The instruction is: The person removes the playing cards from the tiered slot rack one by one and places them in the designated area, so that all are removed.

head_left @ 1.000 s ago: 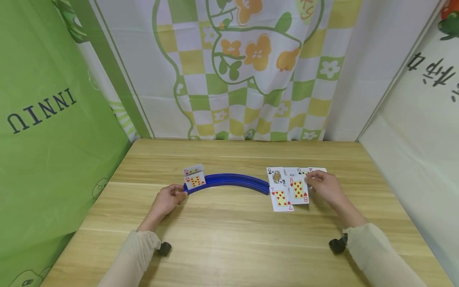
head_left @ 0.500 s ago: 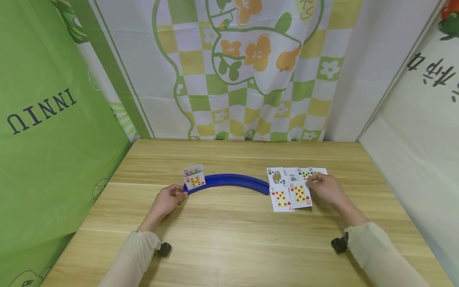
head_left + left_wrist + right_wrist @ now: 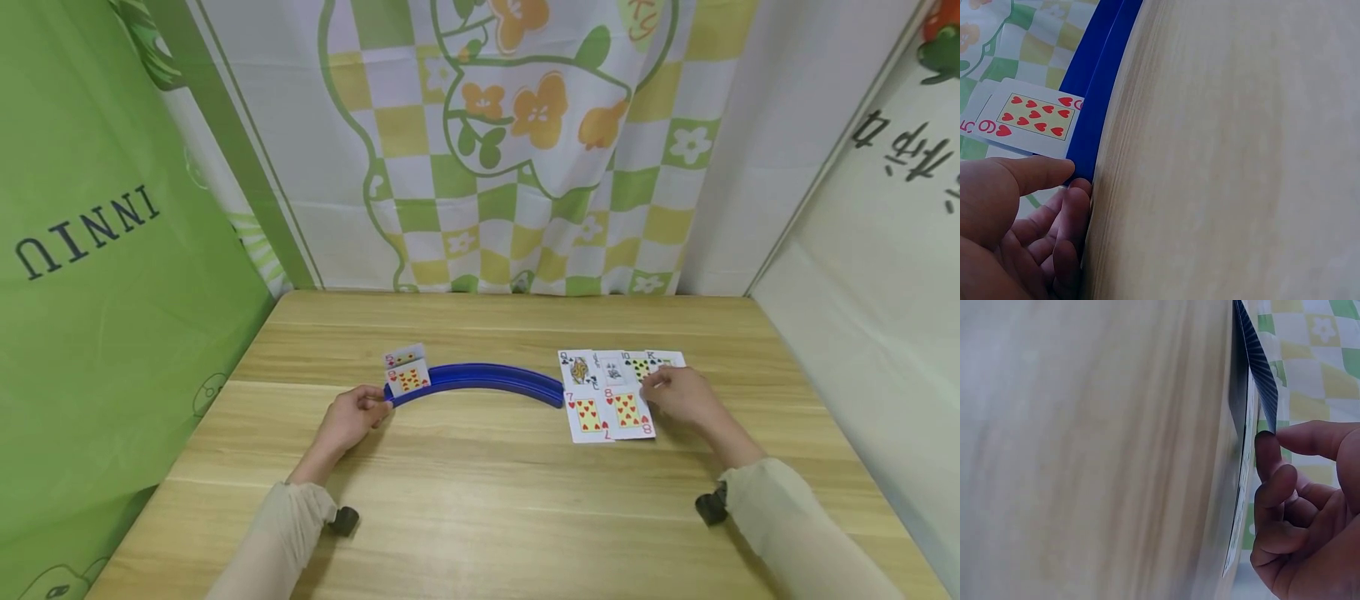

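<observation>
My left hand (image 3: 349, 422) pinches the left end of a blue curved card holder (image 3: 487, 377) between thumb and fingers. A nine of hearts (image 3: 1035, 115) stands in the holder's slot beside that hand, with a red five (image 3: 406, 357) behind it. On the right, my right hand (image 3: 681, 398) pinches the edge of an eight of hearts (image 3: 627, 411). In the right wrist view that playing card (image 3: 1261, 378) tilts up from the cards below, its dark patterned back showing. A seven of hearts (image 3: 589, 416) lies just left of it.
Behind the hearts lies a row of black cards: a queen (image 3: 577, 368), a jack (image 3: 611, 372), a ten (image 3: 639, 365) and a king (image 3: 670, 358), partly overlapped. The wooden table (image 3: 480, 508) ends at a patterned curtain (image 3: 540, 208) at the back.
My right hand has brought the eight of hearts down and slightly right, beside the seven, uncovering more of the jack and ten. My left hand has stayed on the holder.
</observation>
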A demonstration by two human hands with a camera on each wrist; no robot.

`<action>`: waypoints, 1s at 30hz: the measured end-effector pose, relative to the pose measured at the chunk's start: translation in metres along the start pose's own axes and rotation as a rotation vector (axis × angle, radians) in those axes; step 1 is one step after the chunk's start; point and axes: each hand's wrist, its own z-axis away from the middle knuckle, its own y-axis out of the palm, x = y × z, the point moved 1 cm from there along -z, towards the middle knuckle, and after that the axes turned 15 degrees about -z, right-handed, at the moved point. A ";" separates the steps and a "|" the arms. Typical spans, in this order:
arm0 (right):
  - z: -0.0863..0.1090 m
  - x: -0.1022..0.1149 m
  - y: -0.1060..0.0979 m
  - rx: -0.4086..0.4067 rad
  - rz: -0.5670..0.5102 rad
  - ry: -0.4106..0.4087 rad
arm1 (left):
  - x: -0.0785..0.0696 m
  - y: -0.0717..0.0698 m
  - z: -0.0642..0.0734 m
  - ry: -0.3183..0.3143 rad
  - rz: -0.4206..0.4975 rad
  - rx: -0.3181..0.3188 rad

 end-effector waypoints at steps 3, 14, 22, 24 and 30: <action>0.002 0.000 -0.001 0.006 0.004 0.007 | -0.001 0.000 0.001 0.003 0.003 0.000; 0.005 0.002 -0.003 0.001 0.026 -0.042 | 0.000 0.000 0.001 0.007 0.009 -0.004; 0.002 0.003 -0.003 0.003 0.008 -0.056 | -0.001 0.000 0.000 -0.002 0.008 -0.001; 0.001 0.003 -0.002 0.001 0.003 -0.058 | -0.001 0.000 -0.001 -0.003 0.009 -0.001; 0.001 0.007 0.000 0.019 -0.058 -0.058 | -0.001 0.000 0.000 -0.005 0.014 0.002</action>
